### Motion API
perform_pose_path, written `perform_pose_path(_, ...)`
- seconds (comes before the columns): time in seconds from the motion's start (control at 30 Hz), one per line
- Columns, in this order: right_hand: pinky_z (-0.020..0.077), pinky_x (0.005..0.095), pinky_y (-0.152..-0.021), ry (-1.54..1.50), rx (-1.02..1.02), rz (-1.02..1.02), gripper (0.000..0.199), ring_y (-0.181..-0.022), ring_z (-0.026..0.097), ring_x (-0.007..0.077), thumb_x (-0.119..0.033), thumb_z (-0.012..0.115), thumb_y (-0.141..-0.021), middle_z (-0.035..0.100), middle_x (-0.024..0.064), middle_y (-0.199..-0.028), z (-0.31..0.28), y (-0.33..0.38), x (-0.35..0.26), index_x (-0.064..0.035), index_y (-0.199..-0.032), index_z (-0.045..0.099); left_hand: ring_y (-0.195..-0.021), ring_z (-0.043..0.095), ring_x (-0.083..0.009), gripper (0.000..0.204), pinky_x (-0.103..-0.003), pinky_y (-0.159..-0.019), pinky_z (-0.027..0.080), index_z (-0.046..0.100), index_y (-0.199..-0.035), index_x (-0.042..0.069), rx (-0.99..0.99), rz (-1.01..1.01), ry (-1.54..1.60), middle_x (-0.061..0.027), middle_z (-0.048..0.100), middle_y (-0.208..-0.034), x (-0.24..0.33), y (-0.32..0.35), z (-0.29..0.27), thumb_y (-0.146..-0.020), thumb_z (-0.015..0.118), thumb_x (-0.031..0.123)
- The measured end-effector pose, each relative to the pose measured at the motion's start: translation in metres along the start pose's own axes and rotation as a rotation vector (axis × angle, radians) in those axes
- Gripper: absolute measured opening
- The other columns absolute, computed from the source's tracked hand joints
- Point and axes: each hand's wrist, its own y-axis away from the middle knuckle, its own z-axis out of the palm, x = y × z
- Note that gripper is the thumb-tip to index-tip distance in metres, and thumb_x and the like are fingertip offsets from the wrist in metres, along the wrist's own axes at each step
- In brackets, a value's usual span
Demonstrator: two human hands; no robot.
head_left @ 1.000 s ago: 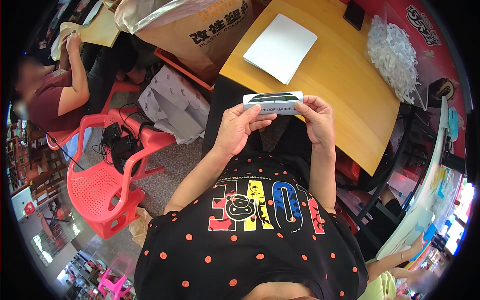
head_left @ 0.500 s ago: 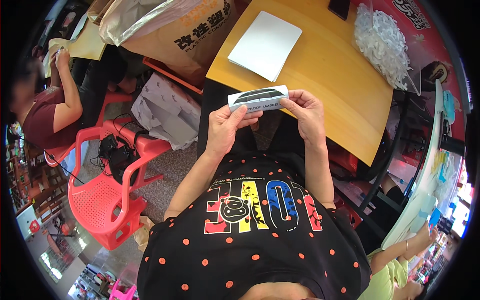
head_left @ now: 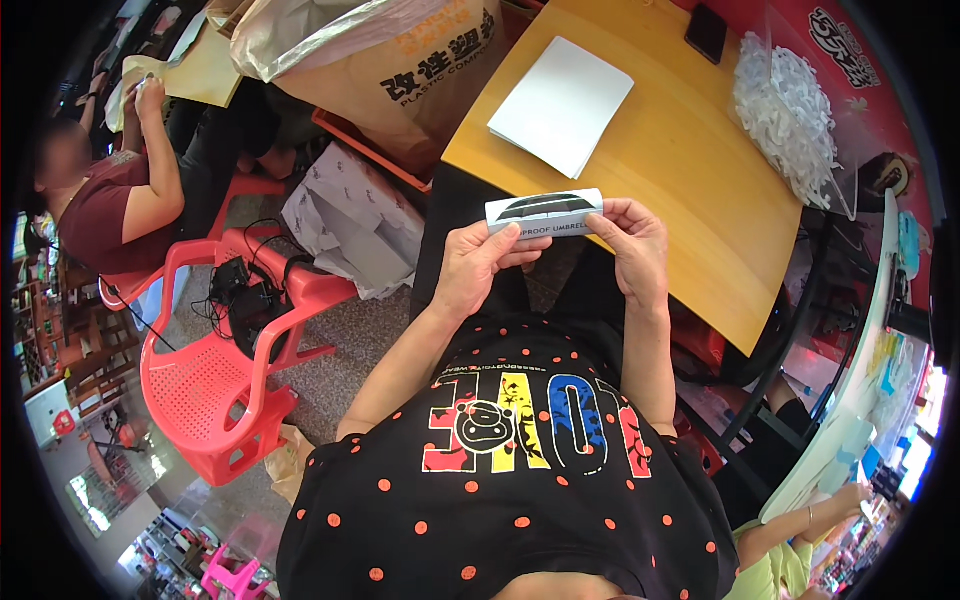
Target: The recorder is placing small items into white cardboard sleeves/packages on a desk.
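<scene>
Between my two hands I hold a small, long cardboard box (head_left: 545,214), white and grey-blue with a dark umbrella picture on it. My left hand (head_left: 478,262) pinches its left end, thumb in front and fingers curled below. At the right end my right hand (head_left: 637,250) grips with the thumb on the front face. The box lies level, just off the near edge of the wooden table (head_left: 680,215). Beyond it a stack of white sheets (head_left: 562,105) rests on the tabletop.
A clear bin of white plastic pieces (head_left: 790,115) and a dark phone (head_left: 706,34) are at the table's far right. Left stand a large printed sack (head_left: 400,70), a crumpled white package (head_left: 352,220) and a red chair (head_left: 205,400) with black cables. Other people sit on both sides.
The whole view has shifted a little, so things appear farther right. Both hands keep the same hold on the box.
</scene>
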Motion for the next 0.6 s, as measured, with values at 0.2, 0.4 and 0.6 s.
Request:
perform_pose_path(0.2, 0.0517, 0.0230, -0.072, 0.021, 0.020, -0.015, 0.015, -0.075, 0.064, 0.0112, -0.001, 0.070, -0.081, 0.068, 0.0097, -0.084, 0.0006, 0.0002, 0.0003, 0.0059, -0.093, 0.064, -0.094, 0.067, -0.0244, 0.027, -0.032, -0.082, 0.056, 0.059, -0.112, -0.009, -0.012, 0.017, 0.008, -0.0190, 0.065, -0.104, 0.0025, 0.0006, 0.0017, -0.096, 0.049, 0.010)
perform_pose_path(0.4, 0.0517, 0.0228, -0.073, 0.018, 0.027, -0.009, 0.016, -0.075, 0.064, 0.0111, -0.001, 0.070, -0.081, 0.068, 0.0096, -0.084, -0.0007, 0.0002, 0.0012, 0.0058, -0.093, 0.064, -0.092, 0.067, -0.0268, 0.023, -0.033, -0.079, 0.058, 0.060, -0.111, -0.008, 0.017, 0.079, -0.215, -0.0188, 0.066, -0.101, -0.0035, -0.0010, 0.0027, -0.093, 0.054, 0.006)
perform_pose_path(0.6, 0.0504, 0.0232, -0.073, 0.051, 0.006, 0.016, 0.017, -0.079, 0.063, 0.0092, -0.002, 0.072, -0.078, 0.068, 0.0048, -0.084, 0.0018, -0.0022, 0.0049, 0.0015, -0.094, 0.065, -0.092, 0.067, -0.0226, 0.023, -0.030, -0.080, 0.057, 0.061, -0.110, -0.008, 0.049, 0.110, -0.206, -0.0162, 0.067, -0.101, -0.0026, -0.0027, 0.0008, -0.094, 0.054, 0.007)
